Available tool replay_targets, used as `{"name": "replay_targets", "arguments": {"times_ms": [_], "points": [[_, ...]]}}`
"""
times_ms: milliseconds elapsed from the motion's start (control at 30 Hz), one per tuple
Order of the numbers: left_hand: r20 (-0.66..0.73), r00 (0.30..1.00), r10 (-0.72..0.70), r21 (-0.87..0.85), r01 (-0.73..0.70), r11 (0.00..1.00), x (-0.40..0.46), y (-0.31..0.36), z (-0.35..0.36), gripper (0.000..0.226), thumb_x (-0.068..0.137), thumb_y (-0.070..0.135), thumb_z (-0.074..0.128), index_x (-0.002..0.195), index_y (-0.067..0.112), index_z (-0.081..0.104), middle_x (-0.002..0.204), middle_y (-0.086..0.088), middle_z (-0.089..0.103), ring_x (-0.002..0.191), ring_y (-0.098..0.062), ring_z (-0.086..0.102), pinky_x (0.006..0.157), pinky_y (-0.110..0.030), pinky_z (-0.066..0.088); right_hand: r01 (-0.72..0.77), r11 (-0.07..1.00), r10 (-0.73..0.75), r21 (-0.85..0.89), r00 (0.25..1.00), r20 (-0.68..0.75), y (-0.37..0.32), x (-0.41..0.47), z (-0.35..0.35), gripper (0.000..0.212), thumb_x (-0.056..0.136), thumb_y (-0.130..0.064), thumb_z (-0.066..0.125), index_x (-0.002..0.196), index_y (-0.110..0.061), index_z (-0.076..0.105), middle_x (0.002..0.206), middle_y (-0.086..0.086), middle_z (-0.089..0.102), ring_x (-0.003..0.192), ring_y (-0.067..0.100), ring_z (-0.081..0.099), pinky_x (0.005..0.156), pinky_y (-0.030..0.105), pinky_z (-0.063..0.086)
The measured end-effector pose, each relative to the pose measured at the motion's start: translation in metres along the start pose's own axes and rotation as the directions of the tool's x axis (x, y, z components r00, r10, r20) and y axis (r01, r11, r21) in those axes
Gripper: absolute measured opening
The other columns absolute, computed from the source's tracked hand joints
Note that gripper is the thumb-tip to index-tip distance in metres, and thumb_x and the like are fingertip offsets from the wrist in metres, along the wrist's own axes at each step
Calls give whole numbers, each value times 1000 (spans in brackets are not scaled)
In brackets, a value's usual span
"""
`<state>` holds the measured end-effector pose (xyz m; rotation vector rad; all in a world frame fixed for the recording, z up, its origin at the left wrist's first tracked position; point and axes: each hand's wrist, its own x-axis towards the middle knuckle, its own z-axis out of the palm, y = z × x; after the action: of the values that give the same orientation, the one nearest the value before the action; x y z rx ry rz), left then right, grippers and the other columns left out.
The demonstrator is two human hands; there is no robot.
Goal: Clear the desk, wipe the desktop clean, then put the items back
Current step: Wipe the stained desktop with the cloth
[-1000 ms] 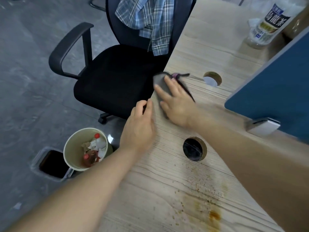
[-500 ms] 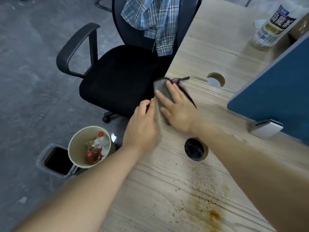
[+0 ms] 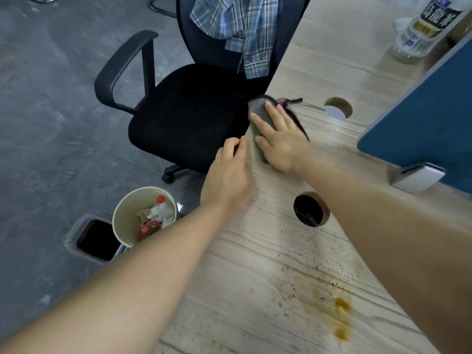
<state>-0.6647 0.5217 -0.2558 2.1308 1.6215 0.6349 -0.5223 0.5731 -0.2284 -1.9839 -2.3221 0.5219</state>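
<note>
- Right hand [image 3: 279, 143] is flat on the grey cloth [image 3: 258, 111], fingers straight and spread, pressing it to the desk [image 3: 255, 251] right at the front edge.
- Left hand [image 3: 227, 175] sits just beside the cloth at that same edge, fingers curled over the lip with the thumb near the cloth's hem; whether it pinches the fabric or only cups under the edge, I cannot tell.
- The cloth lies on the chair side of the round cable hole [image 3: 309, 210], partly hanging past the desk edge, with a pinkish tag or loop at its far end.
- Its long axis runs roughly along the desk edge, from the right wrist away toward the chair [image 3: 189, 118]; much of it is hidden under the palm.
- Handling, as I judge it: soft, limp, light, nothing to break. It will bunch and fold if dragged by a corner, so a flat palm over the middle is the better hold; pinch a hem only to lift it.
- It looks slightly damp or grippy on the wood grain, though that is a guess.
- On the near side of the cable hole, a brown stain [image 3: 329, 300] with crumbs is not yet wiped.
- On the floor below the desk edge, a bin [image 3: 122, 213] holds rubbish.
</note>
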Motion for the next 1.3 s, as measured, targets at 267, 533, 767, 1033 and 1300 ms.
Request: {"name": "replay_targets", "arguments": {"times_ms": [267,533,767,1033,1300], "points": [[-195,952,-236,-39,233,972,-24,8,-23,31,96,10,39,125,10,50,127,-8,45,110,-24,50,82,-35,42,109,993,-112,40,990,88,-52,-65,26,53,102,-36,23,150,-38,3,158,-5,-17,144,14,-19,115,29,-10],[-177,939,-293,-175,263,949,-63,20,-22,31,98,11,39,125,9,55,128,-3,45,114,-19,46,89,-20,34,162,986,-165,33,972,166,-64,-123,32,59,102,-38,24,151,-28,-8,157,-2,-22,143,16,-22,115,29,-10],[-44,995,-87,37,89,995,-74,10,-9,41,100,12,37,140,10,41,144,0,38,134,-14,30,100,-22,31,-97,993,102,-68,991,84,-23,-81,16,58,103,-39,17,151,-18,-7,156,8,-22,144,22,-20,115,32,-11],[-10,998,-58,181,59,982,-75,12,-1,45,97,10,38,141,5,40,147,-8,38,137,-21,33,107,-32,34,13,995,-2,-99,994,111,-34,-142,29,59,103,-40,17,150,-19,-11,155,6,-27,143,19,-24,115,30,-13],[-6,999,-43,191,43,981,-75,14,-3,45,97,8,38,142,5,39,147,-9,37,138,-22,31,107,-34,35,-96,993,102,-74,991,83,-28,-110,22,59,102,-39,18,151,-19,-8,156,7,-24,144,21,-20,116,33,-9]]}}
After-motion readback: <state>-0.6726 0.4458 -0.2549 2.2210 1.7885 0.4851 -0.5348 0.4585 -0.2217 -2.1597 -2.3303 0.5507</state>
